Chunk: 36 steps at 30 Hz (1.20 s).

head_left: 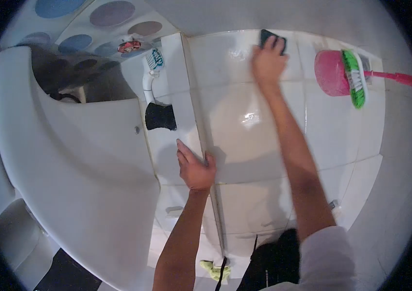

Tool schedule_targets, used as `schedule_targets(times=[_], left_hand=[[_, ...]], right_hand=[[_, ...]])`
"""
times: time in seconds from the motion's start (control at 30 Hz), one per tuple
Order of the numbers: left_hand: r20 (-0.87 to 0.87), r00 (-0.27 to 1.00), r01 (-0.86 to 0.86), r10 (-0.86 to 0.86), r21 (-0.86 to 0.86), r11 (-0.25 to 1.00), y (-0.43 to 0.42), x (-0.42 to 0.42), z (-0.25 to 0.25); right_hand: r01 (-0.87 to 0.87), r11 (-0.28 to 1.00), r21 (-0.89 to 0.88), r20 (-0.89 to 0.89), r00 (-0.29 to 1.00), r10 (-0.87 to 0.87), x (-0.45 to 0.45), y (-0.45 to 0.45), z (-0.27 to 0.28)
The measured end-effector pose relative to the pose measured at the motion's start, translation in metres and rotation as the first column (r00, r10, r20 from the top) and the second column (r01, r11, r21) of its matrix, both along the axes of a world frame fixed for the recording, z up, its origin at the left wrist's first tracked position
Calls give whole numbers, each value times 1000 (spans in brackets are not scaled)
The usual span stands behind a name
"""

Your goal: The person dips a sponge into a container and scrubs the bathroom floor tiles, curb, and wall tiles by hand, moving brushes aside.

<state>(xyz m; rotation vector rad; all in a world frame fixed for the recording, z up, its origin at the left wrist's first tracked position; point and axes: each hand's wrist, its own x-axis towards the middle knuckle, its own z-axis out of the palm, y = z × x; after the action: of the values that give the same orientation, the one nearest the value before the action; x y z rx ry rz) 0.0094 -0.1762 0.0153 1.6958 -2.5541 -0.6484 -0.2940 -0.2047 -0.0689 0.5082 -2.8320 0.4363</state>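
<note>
My right hand (269, 64) reaches far across the wet white tiles and grips a dark scouring pad (266, 36), pressed against the tiles near the wall. My left hand (197, 170) rests on the narrow white tiled ledge (186, 92), fingers spread and holding nothing. Just beyond its fingertips, a black pad (161, 116) lies on the ledge. Beside that pad is a white-handled brush (154, 60) with blue and white bristles.
A pink long-handled scoop (328, 72) lies at the right, with a green-bristled brush (354, 79) across it. The curved white basin (94, 145) fills the left. A crumpled yellow-green cloth (213, 269) lies near the bottom. A small red-and-white packet (129, 46) sits behind the blue-bristled brush.
</note>
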Motion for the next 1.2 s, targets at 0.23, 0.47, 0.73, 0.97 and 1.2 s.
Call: schedule_targets(times=[0.23, 0.47, 0.73, 0.97, 1.2], left_hand=[[-30, 999, 16, -15, 9, 1000, -1, 4, 0], [-20, 1000, 0, 1, 52, 999, -4, 6, -2], [-23, 998, 50, -50, -12, 999, -4, 4, 2], [-25, 999, 38, -38, -22, 999, -3, 2, -2], [-23, 996, 89, -90, -45, 995, -2, 8, -6]], right_hand=[[-645, 764, -4, 261, 737, 623, 36, -45, 27], [-215, 968, 129, 114, 973, 201, 6, -10, 21], [-587, 796, -150, 235, 761, 605, 53, -79, 39], [-833, 548, 71, 61, 552, 832, 36, -41, 33], [-705, 704, -84, 159, 688, 708, 54, -53, 27]])
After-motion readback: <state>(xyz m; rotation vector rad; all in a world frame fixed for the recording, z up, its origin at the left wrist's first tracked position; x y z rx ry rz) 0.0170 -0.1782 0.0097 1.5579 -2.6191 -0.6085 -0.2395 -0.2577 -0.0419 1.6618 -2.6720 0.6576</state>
